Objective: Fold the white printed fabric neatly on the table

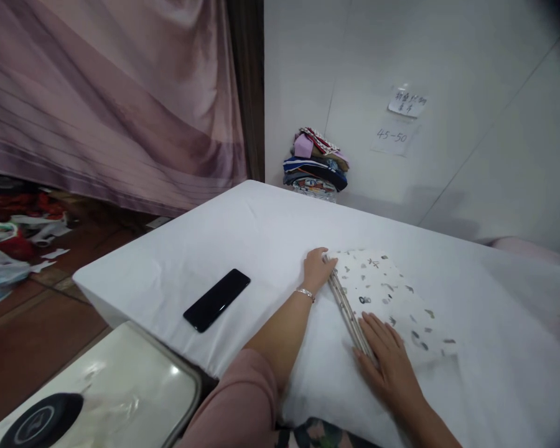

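Observation:
A thin white cloth [404, 298] with small scattered leaf-like prints lies on the white-covered table. Its left edge shows several narrow folded layers stacked side by side, running slantwise between my hands. My left hand [319, 269], with a silver bracelet at the wrist, pinches the far end of that folded edge. Farther down, near me, my right hand [386, 353] grips the near end, with the thumb on the left side and the fingers across the print. The palm covers part of the layers.
A black phone [217, 300] lies on the table [261, 230] left of my forearm. A white box-like surface [121, 379] with a black round object [42, 423] stands at the lower left. Folded cloths [315, 163] are stacked by the wall beyond the far edge.

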`<state>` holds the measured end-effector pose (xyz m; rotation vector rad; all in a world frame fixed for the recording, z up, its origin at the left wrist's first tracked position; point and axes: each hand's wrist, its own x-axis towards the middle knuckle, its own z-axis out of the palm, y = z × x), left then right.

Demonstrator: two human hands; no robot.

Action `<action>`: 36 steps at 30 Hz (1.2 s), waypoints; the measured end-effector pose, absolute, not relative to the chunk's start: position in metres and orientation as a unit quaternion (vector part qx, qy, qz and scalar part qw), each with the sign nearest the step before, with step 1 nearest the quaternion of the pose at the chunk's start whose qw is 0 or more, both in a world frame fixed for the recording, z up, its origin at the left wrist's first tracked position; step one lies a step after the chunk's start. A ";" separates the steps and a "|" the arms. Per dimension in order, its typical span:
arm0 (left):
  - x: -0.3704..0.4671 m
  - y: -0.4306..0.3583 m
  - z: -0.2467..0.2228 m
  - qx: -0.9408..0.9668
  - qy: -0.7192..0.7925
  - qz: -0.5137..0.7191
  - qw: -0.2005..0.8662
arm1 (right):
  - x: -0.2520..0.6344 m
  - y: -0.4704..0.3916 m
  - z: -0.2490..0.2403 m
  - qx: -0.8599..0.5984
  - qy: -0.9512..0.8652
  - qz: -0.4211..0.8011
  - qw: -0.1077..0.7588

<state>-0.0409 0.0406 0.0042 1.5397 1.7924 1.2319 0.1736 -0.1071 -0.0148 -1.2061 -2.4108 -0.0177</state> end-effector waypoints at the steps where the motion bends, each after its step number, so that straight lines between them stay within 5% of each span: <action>1: -0.041 0.041 0.004 0.569 0.650 0.446 0.235 | 0.173 -0.107 -0.014 -0.434 -0.872 -0.007 0.225; 17: -0.042 0.046 0.003 0.617 0.610 0.461 0.186 | 0.173 -0.111 -0.008 -0.412 -0.877 -0.010 0.245; 36: -0.047 0.054 -0.001 0.549 0.650 0.453 0.268 | 0.175 -0.117 -0.009 -0.373 -0.886 -0.043 0.273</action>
